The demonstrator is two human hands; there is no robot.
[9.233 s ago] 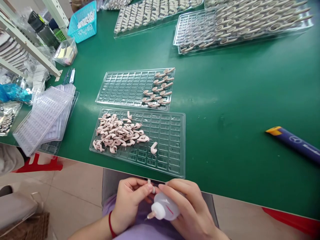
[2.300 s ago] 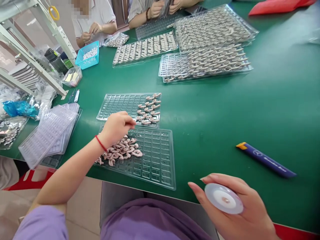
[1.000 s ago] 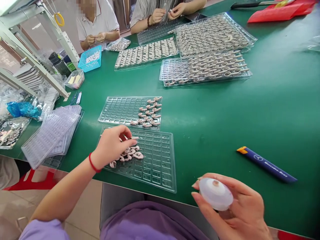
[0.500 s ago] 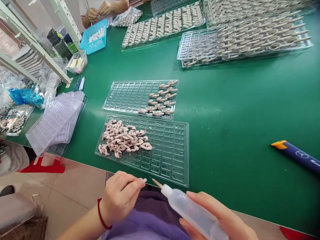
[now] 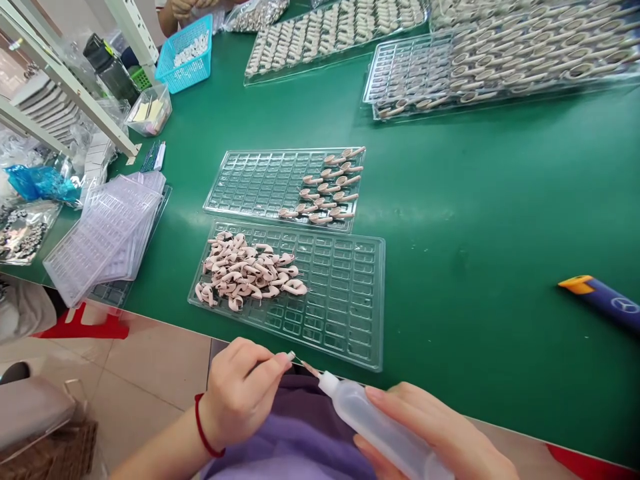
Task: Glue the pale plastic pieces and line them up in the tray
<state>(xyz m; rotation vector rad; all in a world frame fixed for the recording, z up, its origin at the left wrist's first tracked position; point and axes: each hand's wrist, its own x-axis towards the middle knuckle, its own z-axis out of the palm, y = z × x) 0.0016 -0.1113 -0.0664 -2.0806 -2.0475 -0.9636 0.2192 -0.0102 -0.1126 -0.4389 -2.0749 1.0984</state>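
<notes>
Beside the table (image 5: pixel 475 267), head view: left hand (image 5: pixel 240 387) pinches a small part (image 5: pixel 291 356); right hand (image 5: pixel 430 420) grips a bottle (image 5: pixel 373 413) (nozzle (image 5: pixel 312 369) just beside the part). Step, judged: aligning the two; next move calls for steady aim.

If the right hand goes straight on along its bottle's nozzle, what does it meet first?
Likely the small part pinched in the left hand: the nozzle points towards it, though depth is unclear.
</notes>
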